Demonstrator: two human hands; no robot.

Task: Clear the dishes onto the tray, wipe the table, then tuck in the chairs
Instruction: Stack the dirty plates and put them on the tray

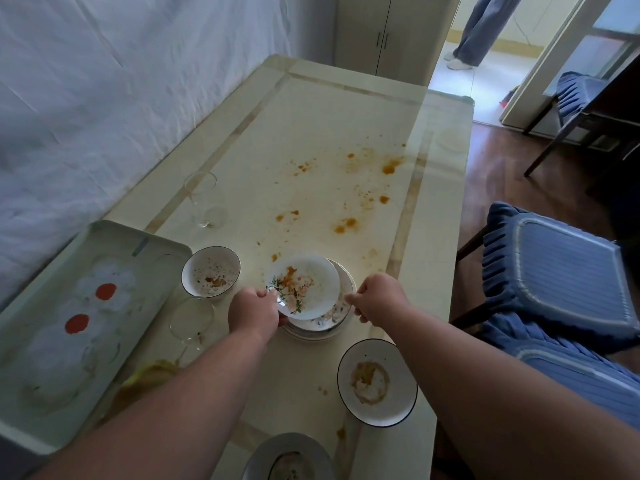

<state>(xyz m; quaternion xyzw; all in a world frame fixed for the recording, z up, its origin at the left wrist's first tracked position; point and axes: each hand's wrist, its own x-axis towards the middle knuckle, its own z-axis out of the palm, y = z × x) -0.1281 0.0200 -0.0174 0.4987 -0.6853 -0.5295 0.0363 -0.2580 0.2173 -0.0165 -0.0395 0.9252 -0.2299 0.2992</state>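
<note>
Head view, looking down along both forearms. The left hand [254, 311] pinches the near-left rim of the small white plate [304, 287], smeared with orange sauce, which sits tilted atop a stack of plates [343, 306] near the middle of the tabletop [329, 133]. The right hand [375, 297] closes its fingers on the right rim of that stack; whether it bears weight cannot be told. The tray [41, 341], printed with flowers, lies at the left edge of the tabletop and carries no dishes. Still on the tabletop are a speckled bowl [210, 271] just beside the tray, a clear glass [191, 322] in front of it, a second clear glass [202, 199] farther back, a dark-rimmed plate [377, 382] on the near right and a grey plate [287, 457] at the bottom edge. Orange stains [391, 166] spot the far surface. A chair with a blue cushion [554, 271] stands pulled out on the right. The step in hand appears to be dish clearing, at its start; wiping and chairs remain. The next move likely calls for levelling the top plate, then carrying the stack left, past bowl and glass, onto the tray.
</note>
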